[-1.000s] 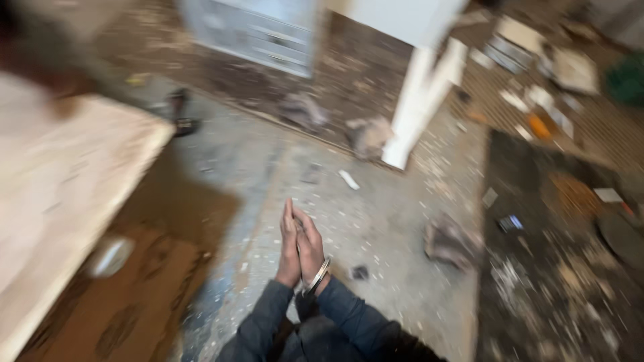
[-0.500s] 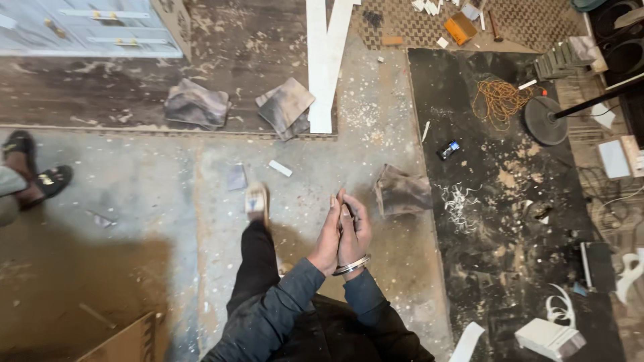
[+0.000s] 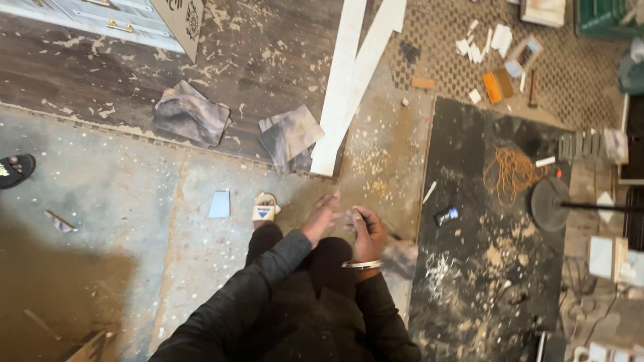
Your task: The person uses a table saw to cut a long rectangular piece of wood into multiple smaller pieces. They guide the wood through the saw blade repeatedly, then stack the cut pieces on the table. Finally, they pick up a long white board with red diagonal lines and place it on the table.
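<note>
Both hands together in front of the person's waist, over dark trousers. Left hand [image 3: 320, 218] flat, fingers stretched out and released, fingertips brushing the right hand [image 3: 367, 233]. Right hand curled closed around a thin dark stick-like object [image 3: 359, 215], too small to identify; it pokes out just above the knuckles. Metal bangle [image 3: 361, 265] on the right wrist.

Just left of the left hand: a foot in a light sandal [image 3: 265, 207], and past it a small pale blue tile scrap [image 3: 219, 204] flat on the floor. Right of the right hand, near: a white stick [image 3: 429, 192] and a small dark and silver item [image 3: 445, 216] on a black mat [image 3: 483, 268] dusted with shavings. Further right on the mat, a tangle of orange cord [image 3: 513, 171] and a round black stand base [image 3: 549, 204].

Beyond the hands: two long white boards [image 3: 349, 80] lying angled, their near end well apart from the fingers. Two grey marbled slabs [image 3: 191, 114] left of the boards. Far left edge, a black sandal [image 3: 15, 170].

Floor [image 3: 121, 201] is grey concrete, speckled, sawdust scattered; darker wood-look flooring further off. Far right: patterned mat with small offcuts. Nothing between the hands and the boards but dusty floor.
</note>
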Tool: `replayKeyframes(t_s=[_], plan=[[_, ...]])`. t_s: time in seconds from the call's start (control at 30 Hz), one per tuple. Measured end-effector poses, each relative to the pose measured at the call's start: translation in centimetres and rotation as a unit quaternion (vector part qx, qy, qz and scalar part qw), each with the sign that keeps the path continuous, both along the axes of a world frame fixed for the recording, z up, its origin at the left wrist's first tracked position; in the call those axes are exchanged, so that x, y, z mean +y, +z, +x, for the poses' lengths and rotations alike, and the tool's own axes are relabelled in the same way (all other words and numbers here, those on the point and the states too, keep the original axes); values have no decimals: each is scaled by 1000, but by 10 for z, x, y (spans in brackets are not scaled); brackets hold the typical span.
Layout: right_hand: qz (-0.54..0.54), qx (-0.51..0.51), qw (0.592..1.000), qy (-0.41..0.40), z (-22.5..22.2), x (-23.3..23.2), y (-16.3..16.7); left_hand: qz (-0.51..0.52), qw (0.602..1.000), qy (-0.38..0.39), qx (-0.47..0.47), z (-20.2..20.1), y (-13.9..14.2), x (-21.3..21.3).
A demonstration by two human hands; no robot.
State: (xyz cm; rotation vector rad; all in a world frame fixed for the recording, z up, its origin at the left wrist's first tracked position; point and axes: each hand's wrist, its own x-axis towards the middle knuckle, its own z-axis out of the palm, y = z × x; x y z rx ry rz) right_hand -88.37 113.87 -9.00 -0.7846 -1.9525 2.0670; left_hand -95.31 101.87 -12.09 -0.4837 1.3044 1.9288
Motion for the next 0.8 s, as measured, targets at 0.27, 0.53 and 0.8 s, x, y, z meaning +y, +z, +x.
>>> replayKeyframes(t_s=[0.27, 0.53, 0.8], plan=[[-45, -196, 975, 94, -130, 112, -143, -387, 870, -202, 227, -97, -124, 15], [47, -285, 941, 175, -308, 208, -400, -483, 851, -191, 79, -196, -334, 95], [3, -321, 926, 198, -458, 241, -552, -579, 773, -197, 169, -278, -498, 164]])
